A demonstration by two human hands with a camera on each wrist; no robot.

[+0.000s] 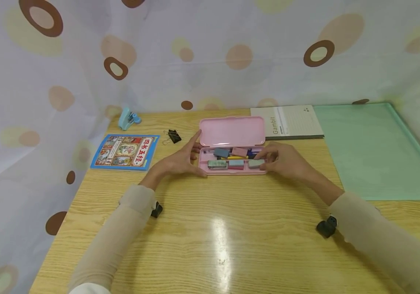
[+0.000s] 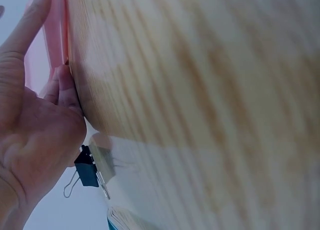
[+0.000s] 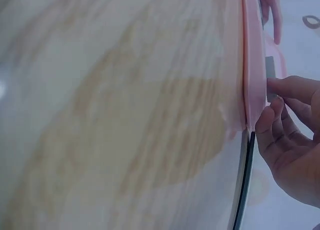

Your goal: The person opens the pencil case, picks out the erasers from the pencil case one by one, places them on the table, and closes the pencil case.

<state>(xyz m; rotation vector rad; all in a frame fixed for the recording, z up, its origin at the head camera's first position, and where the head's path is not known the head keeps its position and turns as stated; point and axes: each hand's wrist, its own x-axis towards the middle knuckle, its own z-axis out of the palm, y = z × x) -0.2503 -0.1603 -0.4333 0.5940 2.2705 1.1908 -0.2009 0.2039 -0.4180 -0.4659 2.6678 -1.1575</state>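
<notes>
An open pink pencil case [image 1: 232,131] lies mid-table, its lid tipped back. Its tray holds three erasers in the front row and pens and two more erasers behind. My left hand [image 1: 189,157] braces the case's left end, with the thumb along the front corner and the index finger reaching up to the lid. In the left wrist view, that hand [image 2: 30,140] presses against the pink case [image 2: 47,50]. My right hand [image 1: 270,157] is at the right end, fingers curled, pinching the grey-green eraser [image 1: 255,163] in the right compartment. The right wrist view shows those fingertips [image 3: 280,85] on the grey eraser [image 3: 270,70].
A grey "Gambit" notebook [image 1: 291,121] and a green mat [image 1: 371,147] lie back right. At the left are a blue picture booklet [image 1: 125,152], a black binder clip [image 1: 173,136] and a small light-blue stapler [image 1: 128,118]. A spotted curtain surrounds the wooden table [image 1: 213,228].
</notes>
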